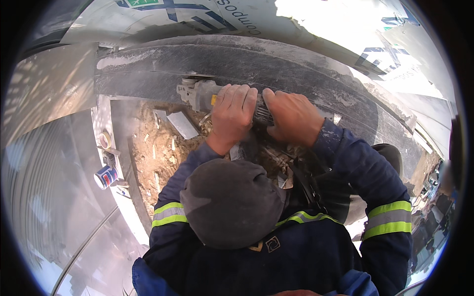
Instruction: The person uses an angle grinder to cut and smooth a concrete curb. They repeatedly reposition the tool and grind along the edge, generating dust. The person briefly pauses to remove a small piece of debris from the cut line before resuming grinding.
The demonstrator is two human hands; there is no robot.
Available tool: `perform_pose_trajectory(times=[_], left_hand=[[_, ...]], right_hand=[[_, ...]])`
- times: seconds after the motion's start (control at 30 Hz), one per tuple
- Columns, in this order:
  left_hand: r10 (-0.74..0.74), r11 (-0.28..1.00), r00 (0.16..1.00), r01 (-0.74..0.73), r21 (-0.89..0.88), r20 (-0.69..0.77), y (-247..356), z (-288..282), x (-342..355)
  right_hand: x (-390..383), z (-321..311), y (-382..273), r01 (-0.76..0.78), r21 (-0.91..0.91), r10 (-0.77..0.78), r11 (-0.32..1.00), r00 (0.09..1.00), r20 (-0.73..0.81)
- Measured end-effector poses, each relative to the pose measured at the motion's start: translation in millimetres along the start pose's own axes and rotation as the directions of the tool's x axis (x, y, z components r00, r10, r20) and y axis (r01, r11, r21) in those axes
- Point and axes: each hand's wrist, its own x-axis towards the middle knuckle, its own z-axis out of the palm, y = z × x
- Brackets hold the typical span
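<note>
My left hand (231, 113) is wrapped over the grey body of an angle grinder (200, 96). My right hand (295, 114) grips the rear of the same tool. The grinder's head points left, and its disc end lies against the near side of a long dark slab (217, 61) coated with pale dust. Whether the disc is spinning I cannot tell. Both arms wear dark blue sleeves with yellow and silver bands. A rounded dark grey cloth shape (229, 204), perhaps my bent knee, stands between my arms and hides part of the ground.
Light printed sheeting (326, 34) runs behind the slab. Sandy soil (153, 143) with debris and a flat pale piece (182, 125) lies left of the grinder. On a ledge at the left sit a tape roll (105, 140) and a blue-and-white can (105, 177).
</note>
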Motion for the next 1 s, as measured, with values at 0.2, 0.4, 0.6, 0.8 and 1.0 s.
perform_pose_trajectory(times=[0.2, 0.4, 0.6, 0.8, 1.0], left_hand=[[-0.010, 1.000, 1.000, 0.010, 0.021, 0.002, -19, 4, -7], [0.010, 1.000, 1.000, -0.010, 0.010, 0.011, 9, -3, 2], [-0.008, 1.000, 1.000, 0.009, -0.010, 0.015, 12, 1, 2], [-0.017, 1.000, 0.999, 0.016, 0.020, 0.032, -9, 2, -3], [0.003, 1.000, 1.000, -0.003, -0.003, 0.023, 5, 1, -2]], right_hand=[[24, 8, -5, -0.046, 0.008, 0.045, 0.999, 0.996, 0.073], [-8, -7, -4, -0.048, -0.010, 0.048, 0.999, 0.997, 0.055], [-10, -5, 2, -0.014, -0.021, 0.014, 1.000, 1.000, 0.019], [15, 8, 3, -0.025, 0.027, 0.024, 0.999, 0.999, 0.045], [-3, -5, -1, -0.041, -0.004, 0.041, 0.999, 0.996, 0.079]])
